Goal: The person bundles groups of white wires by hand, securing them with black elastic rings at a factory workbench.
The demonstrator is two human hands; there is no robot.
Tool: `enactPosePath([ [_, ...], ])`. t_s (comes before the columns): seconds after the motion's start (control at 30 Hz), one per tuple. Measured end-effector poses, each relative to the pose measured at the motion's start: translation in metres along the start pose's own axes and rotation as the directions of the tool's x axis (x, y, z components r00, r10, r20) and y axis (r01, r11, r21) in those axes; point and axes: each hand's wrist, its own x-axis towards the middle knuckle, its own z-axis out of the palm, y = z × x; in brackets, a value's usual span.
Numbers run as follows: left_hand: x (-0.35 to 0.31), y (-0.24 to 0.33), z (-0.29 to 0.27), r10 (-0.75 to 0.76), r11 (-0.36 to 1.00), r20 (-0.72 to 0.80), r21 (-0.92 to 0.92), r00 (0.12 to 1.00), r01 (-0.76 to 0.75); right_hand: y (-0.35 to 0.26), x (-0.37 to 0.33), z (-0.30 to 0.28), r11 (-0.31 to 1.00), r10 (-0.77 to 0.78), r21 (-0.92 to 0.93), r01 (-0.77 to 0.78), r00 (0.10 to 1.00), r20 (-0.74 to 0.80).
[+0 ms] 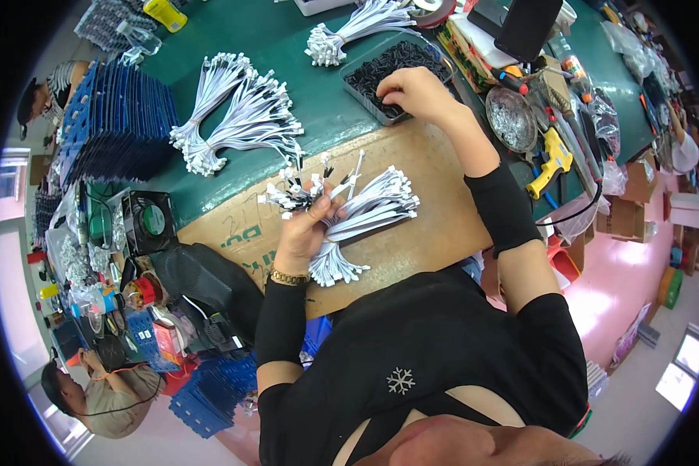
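My left hand (312,221) is closed round a bunch of white connector cables (377,206) above the cardboard sheet. Their white plugs fan out to the right, and loose cable ends (291,190), some with black pieces on them, stick out past my fingers at the upper left. My right hand (421,95) reaches into a clear plastic tray (388,118) filled with small black tube-like pieces (392,64). Its fingers are curled together at the tray's near side; whatever they pinch is too small to make out.
Tied bundles of white cables (241,116) lie on the green table at left, another (357,31) behind the tray. Stacked blue panels (116,116) and a black fan (149,223) stand further left. A metal dish (511,118) and yellow glue gun (551,161) are at right. Other people sit nearby.
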Motion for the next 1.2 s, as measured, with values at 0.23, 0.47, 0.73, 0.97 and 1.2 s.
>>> enactPosePath([
  [0.23, 0.002, 0.001, 0.001, -0.008, 1.0, 0.033, -0.012, 0.999, 0.009, -0.014, -0.035, -0.002, 0.965, -0.045, 0.234, 0.117, 0.956, -0.291],
  [0.47, 0.001, -0.001, -0.005, -0.021, 1.0, 0.041, -0.022, 0.999, 0.022, -0.089, -0.093, -0.003, 0.403, 0.072, 0.905, 0.134, 0.981, -0.177],
  [0.73, 0.003, 0.002, -0.001, -0.006, 1.0, 0.053, 0.007, 0.999, 0.006, -0.094, -0.112, 0.008, 0.551, 0.098, 0.786, 0.281, 0.913, -0.395],
  [0.97, 0.002, 0.001, 0.001, 0.006, 1.0, 0.011, 0.009, 1.0, -0.006, -0.102, -0.108, 0.001, 0.732, -0.034, 0.596, 0.328, 0.893, -0.449],
  [1.2, 0.004, 0.004, 0.005, -0.001, 1.0, 0.033, 0.012, 0.999, 0.001, -0.1, -0.104, -0.003, 0.761, -0.126, 0.52, 0.388, 0.875, -0.468],
])
